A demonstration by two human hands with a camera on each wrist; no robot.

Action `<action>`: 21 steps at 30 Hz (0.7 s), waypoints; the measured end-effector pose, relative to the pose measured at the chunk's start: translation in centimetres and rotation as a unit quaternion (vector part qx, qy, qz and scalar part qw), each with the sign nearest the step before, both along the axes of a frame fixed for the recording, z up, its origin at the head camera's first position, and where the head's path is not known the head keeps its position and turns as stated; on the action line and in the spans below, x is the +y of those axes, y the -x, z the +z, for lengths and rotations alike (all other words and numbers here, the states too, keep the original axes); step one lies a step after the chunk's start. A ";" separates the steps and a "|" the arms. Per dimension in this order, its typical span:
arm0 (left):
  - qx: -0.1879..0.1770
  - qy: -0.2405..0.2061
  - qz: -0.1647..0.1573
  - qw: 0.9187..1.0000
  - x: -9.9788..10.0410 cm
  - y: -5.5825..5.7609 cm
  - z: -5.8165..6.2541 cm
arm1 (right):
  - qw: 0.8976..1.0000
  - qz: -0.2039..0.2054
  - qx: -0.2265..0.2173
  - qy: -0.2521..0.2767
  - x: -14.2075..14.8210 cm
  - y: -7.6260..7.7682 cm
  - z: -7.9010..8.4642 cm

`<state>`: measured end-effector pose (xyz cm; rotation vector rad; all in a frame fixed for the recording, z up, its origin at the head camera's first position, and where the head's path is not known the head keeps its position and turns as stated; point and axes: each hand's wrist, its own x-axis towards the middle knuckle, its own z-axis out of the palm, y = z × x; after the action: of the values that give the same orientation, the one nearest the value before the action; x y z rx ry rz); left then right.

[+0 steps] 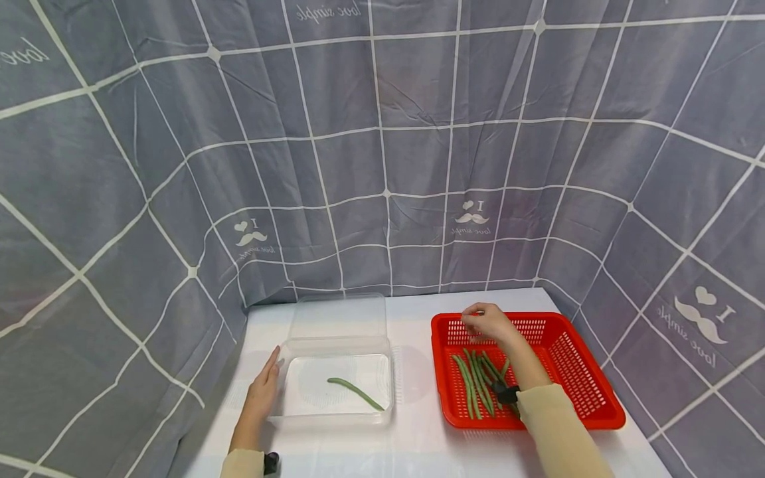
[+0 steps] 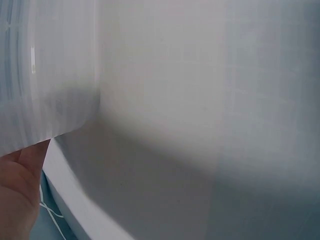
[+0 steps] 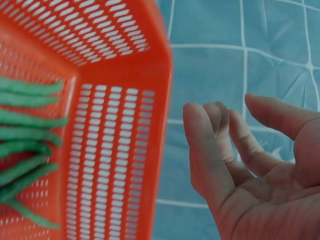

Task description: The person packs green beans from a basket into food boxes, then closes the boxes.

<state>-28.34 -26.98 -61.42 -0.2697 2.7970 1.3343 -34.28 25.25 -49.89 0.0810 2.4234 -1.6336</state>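
A cream cloth sleeve (image 1: 562,425) leads to the right hand (image 1: 489,322), loosely bent, holding nothing, above the red plastic basket (image 1: 438,372) with long green beans (image 3: 25,146). The left hand (image 1: 263,388), fingers straight, touches the clear plastic box (image 1: 307,395); one long green bean (image 1: 356,390) lies inside.

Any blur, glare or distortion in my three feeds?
Head: the grey curtain's lines bow, probably lens distortion; left wrist: hazy, a small glint on the clear container, dark shadow across the white table; right wrist: that curtain looks blue, green beans slightly soft.
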 end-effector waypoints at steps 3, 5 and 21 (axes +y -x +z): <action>0.000 0.002 -0.001 1.000 0.0 0.0 0.0 | 1.000 -0.004 -0.005 -0.002 1.0 -0.3 -0.3; 0.000 0.002 -0.001 1.000 0.0 0.0 0.0 | 1.000 -0.007 -0.009 -0.004 1.7 -0.5 -0.5; -0.001 -0.004 -0.004 1.000 -0.3 0.3 -0.2 | 0.999 -0.034 -0.039 -0.012 5.7 -0.8 -2.2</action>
<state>-28.60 -27.27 -61.63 -0.2583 2.7867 1.3436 -33.51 30.90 -52.08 0.2300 2.4056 -1.5982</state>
